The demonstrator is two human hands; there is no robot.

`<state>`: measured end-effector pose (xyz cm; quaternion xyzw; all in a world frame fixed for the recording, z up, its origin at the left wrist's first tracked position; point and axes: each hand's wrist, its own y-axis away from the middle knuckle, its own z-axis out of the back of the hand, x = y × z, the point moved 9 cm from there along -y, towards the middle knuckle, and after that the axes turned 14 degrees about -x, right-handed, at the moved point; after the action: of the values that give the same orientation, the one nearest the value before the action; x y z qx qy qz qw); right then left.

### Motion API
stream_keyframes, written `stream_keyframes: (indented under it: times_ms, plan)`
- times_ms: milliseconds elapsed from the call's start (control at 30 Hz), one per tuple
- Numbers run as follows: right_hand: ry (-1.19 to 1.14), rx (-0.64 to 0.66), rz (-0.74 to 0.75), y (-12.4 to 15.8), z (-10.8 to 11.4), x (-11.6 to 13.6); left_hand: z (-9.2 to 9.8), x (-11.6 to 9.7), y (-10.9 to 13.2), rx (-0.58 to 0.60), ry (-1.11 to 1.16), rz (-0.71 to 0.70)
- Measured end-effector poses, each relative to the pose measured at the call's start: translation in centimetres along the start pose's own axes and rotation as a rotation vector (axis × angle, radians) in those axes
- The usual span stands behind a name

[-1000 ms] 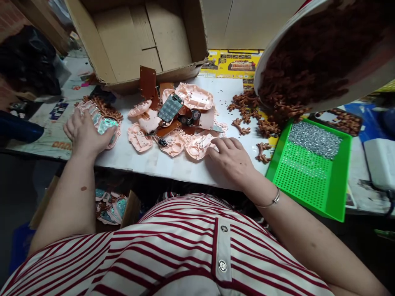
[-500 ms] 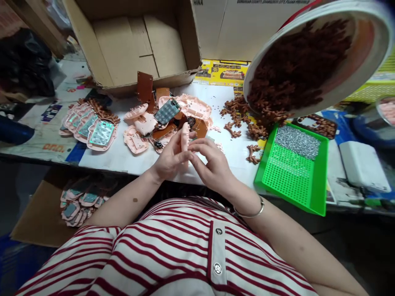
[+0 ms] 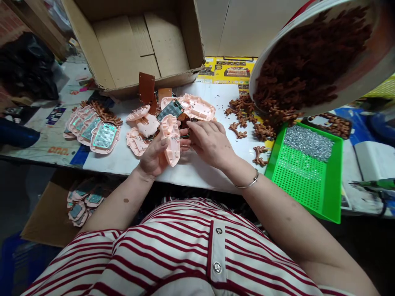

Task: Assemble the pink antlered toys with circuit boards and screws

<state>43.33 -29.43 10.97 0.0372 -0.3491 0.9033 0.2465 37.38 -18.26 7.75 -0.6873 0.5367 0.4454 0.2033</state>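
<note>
A pale pink plastic shell (image 3: pixel 172 144) is tilted in my left hand (image 3: pixel 154 158), its hollow, ribbed inside turned partly up and its narrow end towards me. The fingers of that hand pass behind the shell and show at its right side. My right hand (image 3: pixel 212 142) is just right of it, over the heap of parts, with fingers bent and together; what its fingertips hold, if anything, is hidden. Behind the hands lie a circuit board with a grey keypad (image 3: pixel 170 110), brown boards (image 3: pixel 146 87) and more pink shells (image 3: pixel 199 106).
Pink shells fitted with boards (image 3: pixel 105 136) are stacked at left. A cardboard box (image 3: pixel 123 45) stands behind. At right, a tipped white bucket (image 3: pixel 257 68) spills brown antler-like pieces (image 3: pixel 237 130) beside a green basket (image 3: pixel 304 181) of small silvery screws (image 3: pixel 308 143). A green-handled screwdriver (image 3: pixel 378 185) lies far right.
The pink shell has tipped from edge-on to showing its inside and moved left with my left hand. My right hand has come off the shell and shifted slightly forward to the parts.
</note>
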Motion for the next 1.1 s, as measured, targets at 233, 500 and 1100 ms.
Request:
stream_keyframes:
  times_ms: [233, 500, 1100]
  plan:
    - [0.144, -0.153, 0.088, 2.0, 5.0, 2.7, 0.4, 0.3, 0.7, -0.058, 0.032, 0.023]
    - [-0.147, 0.031, -0.116, 6.5, 3.3, 1.5, 0.4, 2.4, 1.7, -0.068, 0.030, 0.079]
    - [0.218, 0.016, -0.024, -0.7, -2.4, -0.6, 3.0, -1.0, 2.8, -0.190, -0.018, -0.082]
